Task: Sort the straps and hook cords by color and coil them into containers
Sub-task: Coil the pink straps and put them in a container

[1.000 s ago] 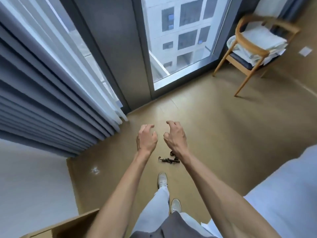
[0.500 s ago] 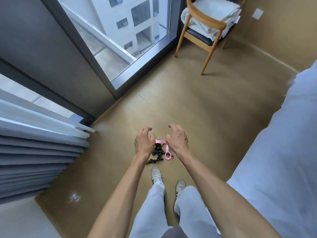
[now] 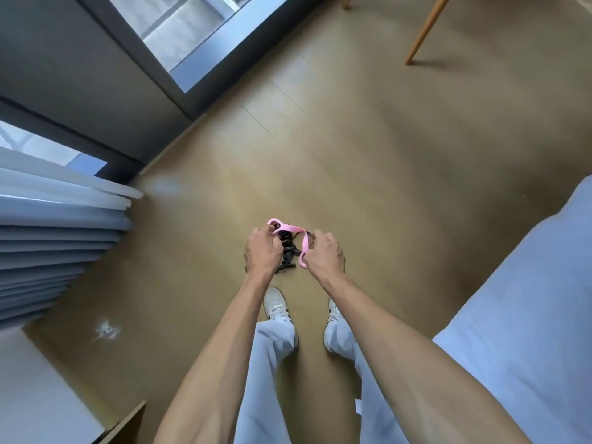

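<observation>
The main risk is entanglement: the pink strap (image 3: 296, 232) runs over and partly through the black hook cords (image 3: 287, 256), so lifting it may drag the dark bundle along or snag a hook, mixing the colours. A second risk is the strap slipping from a shallow pinch. The left hand (image 3: 261, 251) has its fingers curled around the strap's looped end, just beyond its knuckles. The right hand (image 3: 325, 256) has its fingers curled on the other end; the exact contact is hidden. The cords lie between both hands, beneath the strap. No container is visible near the fingers.
</observation>
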